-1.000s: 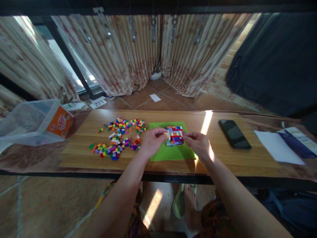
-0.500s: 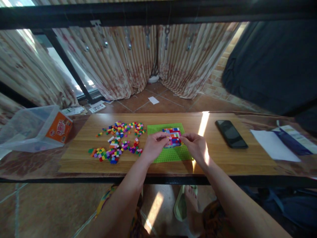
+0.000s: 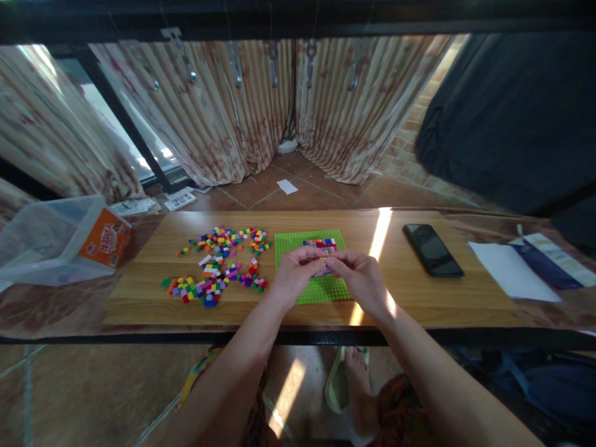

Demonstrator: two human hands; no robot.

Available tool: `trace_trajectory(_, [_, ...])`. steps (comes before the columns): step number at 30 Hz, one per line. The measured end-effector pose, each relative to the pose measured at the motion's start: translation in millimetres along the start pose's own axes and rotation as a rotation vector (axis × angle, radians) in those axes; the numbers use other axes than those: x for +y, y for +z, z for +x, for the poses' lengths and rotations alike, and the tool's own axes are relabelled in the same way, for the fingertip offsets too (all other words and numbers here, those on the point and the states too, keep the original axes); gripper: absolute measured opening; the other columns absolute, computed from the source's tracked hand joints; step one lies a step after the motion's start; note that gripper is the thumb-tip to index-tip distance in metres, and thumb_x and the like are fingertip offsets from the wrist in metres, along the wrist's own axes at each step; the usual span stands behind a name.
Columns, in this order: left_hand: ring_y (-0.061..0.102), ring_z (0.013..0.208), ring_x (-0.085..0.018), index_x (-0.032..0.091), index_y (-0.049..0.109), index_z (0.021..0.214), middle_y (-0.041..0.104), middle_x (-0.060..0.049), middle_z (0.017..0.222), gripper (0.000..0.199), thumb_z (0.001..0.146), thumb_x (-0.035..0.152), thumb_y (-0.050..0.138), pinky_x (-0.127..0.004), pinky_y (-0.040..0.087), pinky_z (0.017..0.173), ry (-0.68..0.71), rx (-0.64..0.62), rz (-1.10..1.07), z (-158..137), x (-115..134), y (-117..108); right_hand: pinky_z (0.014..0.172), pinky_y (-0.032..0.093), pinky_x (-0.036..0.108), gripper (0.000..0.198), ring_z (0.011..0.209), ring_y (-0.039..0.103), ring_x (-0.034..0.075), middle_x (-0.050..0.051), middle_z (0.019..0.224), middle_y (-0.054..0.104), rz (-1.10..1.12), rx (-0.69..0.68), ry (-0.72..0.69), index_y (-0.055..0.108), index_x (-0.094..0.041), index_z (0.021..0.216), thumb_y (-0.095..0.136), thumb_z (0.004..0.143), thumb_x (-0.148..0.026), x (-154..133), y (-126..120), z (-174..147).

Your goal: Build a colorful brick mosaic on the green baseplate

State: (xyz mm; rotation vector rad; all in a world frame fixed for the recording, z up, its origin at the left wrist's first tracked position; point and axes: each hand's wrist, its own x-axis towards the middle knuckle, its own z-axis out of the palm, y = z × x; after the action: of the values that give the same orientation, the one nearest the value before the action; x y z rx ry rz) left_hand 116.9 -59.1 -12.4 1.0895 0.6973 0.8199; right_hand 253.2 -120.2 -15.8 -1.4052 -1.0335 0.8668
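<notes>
A green studded baseplate (image 3: 326,290) lies on the wooden board, and a block of multicoloured toy bricks (image 3: 321,243) is built up on its middle. Over that block my left hand (image 3: 298,270) and my right hand (image 3: 357,273) meet, fingertips pinched together. Between them shows a tiny yellowish toy brick (image 3: 325,262), partly covered by the fingers; which hand bears it more is hard to see. Both hands hide much of the built block. Loose coloured bricks (image 3: 209,282) lie scattered to the left of the baseplate.
The wooden board (image 3: 144,279) bears a black phone (image 3: 432,250) on its right. Beyond its right end lie white paper (image 3: 507,273) and a blue packet (image 3: 542,267). At far left a clear plastic tub (image 3: 51,242) with an orange label lies on its side. Sunlight crosses the board.
My right hand has moved left, so its fingertips now meet those of my left hand above the built bricks. The whole view has shifted slightly.
</notes>
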Motion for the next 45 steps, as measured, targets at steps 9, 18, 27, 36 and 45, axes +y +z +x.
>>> trace_trajectory(9, [0.062, 0.063, -0.008, 0.015, 0.071, 0.078, 0.07, 0.0, 0.074, 0.018, 0.065, 0.021, 0.082, -0.029, 0.054, 0.075, -0.113, 0.023, -0.156, 0.9, 0.0, 0.4, 0.052, 0.046, 0.026, 0.029, 0.053, 0.052, 0.01, 0.002, 0.059, 0.066, 0.08, 0.072, 0.05, 0.078, -0.018, 0.073, 0.079, 0.067, -0.046, -3.7, -15.7, 5.5])
trace_trajectory(18, [0.063, 0.063, -0.009, 0.014, 0.07, 0.081, 0.069, -0.001, 0.071, 0.015, 0.069, 0.018, 0.078, -0.026, 0.053, 0.072, -0.139, 0.118, -0.08, 0.6, 2.8, -7.1, 0.048, 0.041, 0.027, 0.028, 0.05, 0.053, 0.012, 0.002, 0.057, 0.068, -0.301, 0.172, 0.12, 0.078, -0.016, 0.073, 0.071, 0.068, -0.043, 12.8, -39.0, 10.1])
trace_trajectory(27, [0.059, 0.059, -0.007, 0.013, 0.07, 0.079, 0.067, 0.0, 0.065, 0.014, 0.068, 0.017, 0.077, -0.022, 0.048, 0.064, -0.128, 0.134, -0.055, -1.7, 9.1, -6.8, 0.05, 0.038, 0.026, 0.026, 0.053, 0.057, 0.014, 0.002, 0.058, 0.068, -0.502, 0.187, 0.152, 0.077, -0.017, 0.07, 0.07, 0.068, -0.043, 16.1, -32.2, 15.1])
trace_trajectory(36, [0.059, 0.059, -0.008, 0.012, 0.07, 0.08, 0.066, 0.001, 0.065, 0.011, 0.07, 0.015, 0.074, -0.023, 0.048, 0.065, -0.116, 0.13, -0.037, -1.5, 8.5, -8.0, 0.043, 0.035, 0.022, 0.037, 0.047, 0.047, 0.009, -0.001, 0.051, 0.059, -0.194, 0.154, 0.381, 0.073, -0.016, 0.071, 0.083, 0.058, -0.05, 23.8, -29.5, 19.8])
trace_trajectory(45, [0.058, 0.057, -0.007, 0.011, 0.069, 0.08, 0.066, 0.001, 0.066, 0.01, 0.071, 0.011, 0.072, -0.022, 0.046, 0.064, -0.155, 0.128, -0.052, -0.3, 3.5, -6.9, 0.036, 0.034, 0.015, 0.034, 0.041, 0.042, 0.004, -0.006, 0.048, 0.052, 0.015, 0.081, 0.591, 0.067, -0.015, 0.069, 0.092, 0.055, -0.032, 17.1, -30.9, 26.0])
